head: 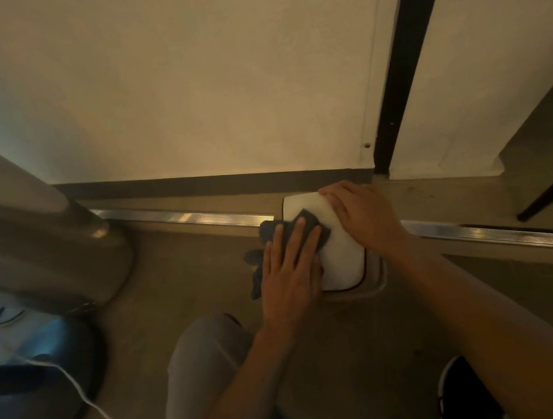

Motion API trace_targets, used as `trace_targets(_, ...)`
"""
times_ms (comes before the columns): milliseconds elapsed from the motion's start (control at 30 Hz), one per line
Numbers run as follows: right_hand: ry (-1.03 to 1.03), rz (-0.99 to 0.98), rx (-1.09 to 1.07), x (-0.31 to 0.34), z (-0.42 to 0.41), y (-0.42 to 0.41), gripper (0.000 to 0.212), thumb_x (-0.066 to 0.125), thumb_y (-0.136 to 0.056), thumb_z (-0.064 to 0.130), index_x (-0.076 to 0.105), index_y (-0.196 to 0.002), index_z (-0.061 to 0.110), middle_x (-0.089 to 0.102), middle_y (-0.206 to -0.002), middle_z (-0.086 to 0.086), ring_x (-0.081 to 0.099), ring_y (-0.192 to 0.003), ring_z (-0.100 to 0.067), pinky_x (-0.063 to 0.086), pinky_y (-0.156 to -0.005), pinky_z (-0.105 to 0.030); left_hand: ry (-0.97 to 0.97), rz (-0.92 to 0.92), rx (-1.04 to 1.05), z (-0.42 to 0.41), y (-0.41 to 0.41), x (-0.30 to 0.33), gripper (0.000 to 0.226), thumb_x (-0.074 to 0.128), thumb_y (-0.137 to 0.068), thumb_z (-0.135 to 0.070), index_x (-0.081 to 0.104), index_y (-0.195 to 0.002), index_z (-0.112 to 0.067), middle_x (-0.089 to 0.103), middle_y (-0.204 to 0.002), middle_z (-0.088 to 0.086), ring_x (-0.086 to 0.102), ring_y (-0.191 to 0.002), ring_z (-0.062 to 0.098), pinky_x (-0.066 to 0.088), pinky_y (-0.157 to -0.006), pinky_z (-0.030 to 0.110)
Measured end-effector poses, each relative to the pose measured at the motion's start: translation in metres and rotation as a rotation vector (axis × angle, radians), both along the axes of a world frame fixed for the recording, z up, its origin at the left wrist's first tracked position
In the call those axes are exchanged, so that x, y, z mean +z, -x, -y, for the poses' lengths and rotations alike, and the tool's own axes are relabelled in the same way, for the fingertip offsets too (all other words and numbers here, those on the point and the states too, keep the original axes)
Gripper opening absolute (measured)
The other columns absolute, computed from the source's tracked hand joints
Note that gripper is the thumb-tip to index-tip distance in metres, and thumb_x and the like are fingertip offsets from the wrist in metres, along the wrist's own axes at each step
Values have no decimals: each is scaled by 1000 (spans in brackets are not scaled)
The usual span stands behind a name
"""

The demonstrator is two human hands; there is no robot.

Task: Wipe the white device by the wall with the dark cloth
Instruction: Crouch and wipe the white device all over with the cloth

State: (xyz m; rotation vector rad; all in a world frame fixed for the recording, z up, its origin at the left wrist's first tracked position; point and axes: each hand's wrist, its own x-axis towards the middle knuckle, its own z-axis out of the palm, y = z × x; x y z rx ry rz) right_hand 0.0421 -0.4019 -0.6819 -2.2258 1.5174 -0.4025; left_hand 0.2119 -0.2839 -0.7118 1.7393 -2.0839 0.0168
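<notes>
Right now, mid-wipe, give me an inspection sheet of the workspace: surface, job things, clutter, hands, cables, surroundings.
Surface: tan floor, with a metal strip along the wall.
Job's things: white device lies flat by the wall; dark cloth lies on its left part and hangs off the edge.
Clutter: round dark base and a grey column at left.
Hands: left hand presses flat on the cloth; right hand rests on the device's right edge.
Cables: white cord crosses the dark base.
Surroundings: pale wall, a dark vertical strip at right.
</notes>
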Motion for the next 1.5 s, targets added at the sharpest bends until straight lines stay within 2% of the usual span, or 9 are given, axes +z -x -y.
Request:
trace_targets(133,-42,124,-44,-3,1,-4,59,29,-98,48,56,-137,12,58,-137,-12,53,-125,-29,32,-109,-35,-45,38,-10,40,-33,9,54,12,-110,-35,40,-152,-17,33,-162,3,23,-152,26,22,-123,49)
trace_targets(267,-50,189,-44,-11,0,1,73,28,-91,52,55,-137,3,55,-139,-21,50,-129,-36,23,-111,-30,-2,-45,92,85,5,28,46,27,-106,-24,59,-134,-7,58,-141,13,47,-137,29,30,-119,48)
trace_targets(433,20,338,-112,-10,3,0,55,31,-98,44,65,-120,7,64,-117,-12,59,-108,-27,42,-97,-31,-27,100,-29,16,23,7,51,31,-107,-36,31,-156,-21,22,-166,7,14,-155,28,14,-125,50)
trace_targets(567,109,436,-133,-18,3,0,37,35,-103,27,66,-114,10,63,-109,-8,59,-99,-20,43,-92,-27,-52,86,-14,29,-22,14,52,23,-108,-38,38,-153,-17,30,-163,9,19,-153,32,18,-124,52)
trace_targets(733,101,437,-154,-20,4,3,40,34,-102,28,65,-112,5,62,-108,-11,56,-97,-19,38,-89,-23,-14,2,80,107,5,37,35,39,-100,-25,67,-110,-7,70,-106,16,65,-100,38,50,-91,44)
trace_targets(1000,100,532,-178,-27,2,5,30,37,-105,20,65,-112,10,59,-109,-4,55,-100,-13,39,-90,-21,-37,153,-133,32,-12,20,48,30,-108,-35,36,-154,-21,29,-163,4,18,-154,28,15,-124,51)
trace_targets(1200,106,510,-181,-29,5,6,34,35,-104,22,64,-114,8,57,-107,-2,54,-97,-13,37,-86,-15,-136,52,108,115,8,42,47,26,-99,-31,66,-110,-9,68,-105,14,63,-102,36,46,-91,45)
trace_targets(1333,78,564,-194,-28,4,5,33,36,-103,25,62,-112,8,56,-105,1,55,-96,-13,40,-87,-16,-84,138,-2,71,40,18,56,51,-101,-39,40,-149,-14,39,-155,13,30,-148,30,24,-121,48)
trace_targets(1500,68,596,-202,-26,1,4,32,33,-106,24,63,-111,13,55,-107,3,53,-99,-8,36,-87,-7,-39,148,-64,25,-8,14,50,28,-108,-38,38,-154,-20,27,-164,7,14,-154,30,16,-123,53)
